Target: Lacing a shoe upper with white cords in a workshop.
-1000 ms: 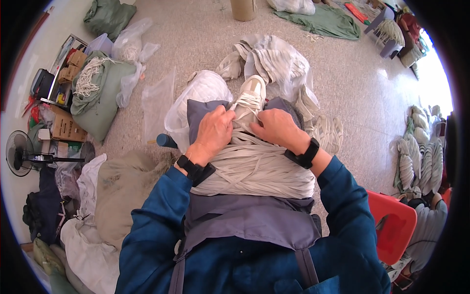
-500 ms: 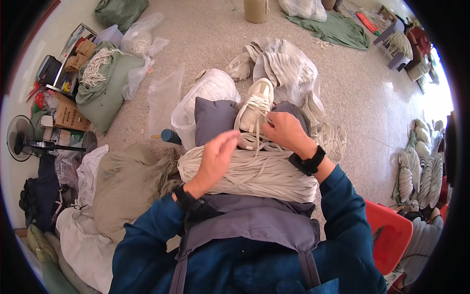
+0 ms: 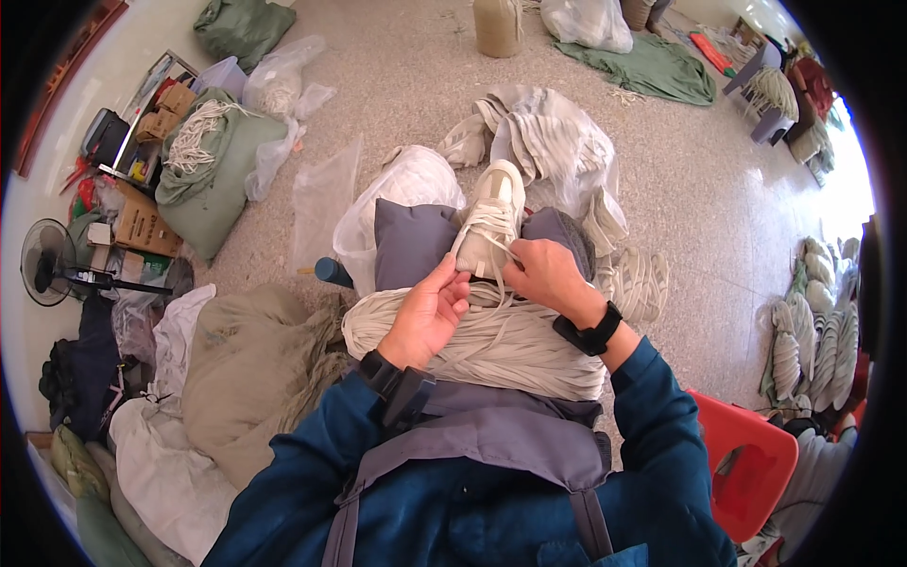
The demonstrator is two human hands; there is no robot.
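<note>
An off-white lace-up sneaker rests between my knees, toe pointing away, with its laces threaded across the front. At the right side of its opening, my right hand is closed in a pinch on a shoelace. My left hand is at the left side of the opening, thumb and forefinger pinched together on a lace, the other fingers curled. Across my lap, just under both hands, lies a thick bundle of flat off-white laces. Loose lace ends hang from the shoe onto it.
Beyond my knees lies a heap of off-white shoe parts, with a clear plastic bag to its left. More sneakers sit on the floor at right. A red plastic stool is near my right elbow; a fan and sacks stand left.
My left hand has moved up and right to the shoe's opening, and its fingers have closed. My right hand stays at the lace. The whole view has shifted slightly.
</note>
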